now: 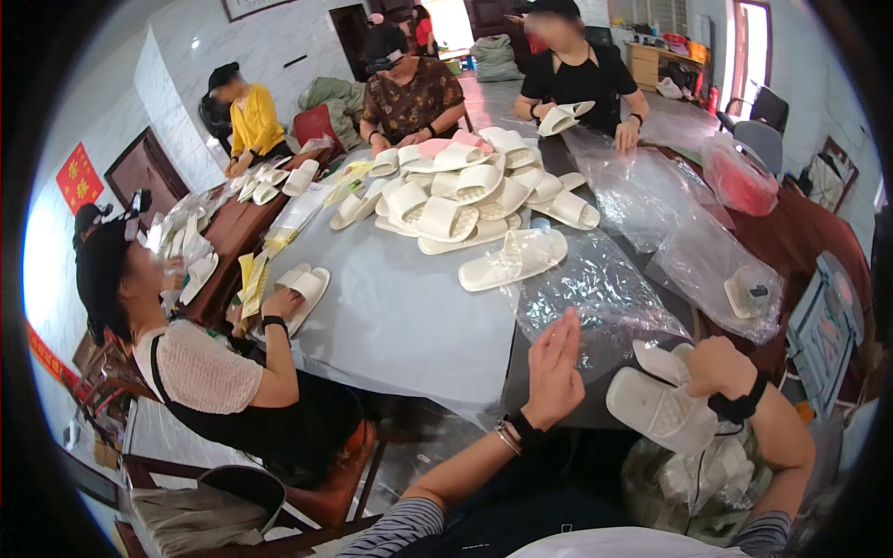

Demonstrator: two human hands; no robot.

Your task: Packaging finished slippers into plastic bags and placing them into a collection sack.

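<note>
My right hand (721, 367) is closed around a cream slipper (646, 405) at the table's near edge; part of the slipper is hidden behind the fingers. My left hand (555, 372) is raised with its fingers stretched out, holding nothing, close to a crinkled clear plastic bag (595, 293). Partly on that bag lies another cream slipper (513, 260). Beyond it rises a heap of cream slippers (446, 219) with a few pink ones (456, 144) on top.
Clear plastic bags (642, 191) cover the table's right side, one with a slipper (744, 293) inside. A blue-grey crate (823, 325) stands at the right. Several people sit around, one at the left with a hand on a slipper (307, 288). Below my right arm is a plastic-wrapped bundle (707, 479).
</note>
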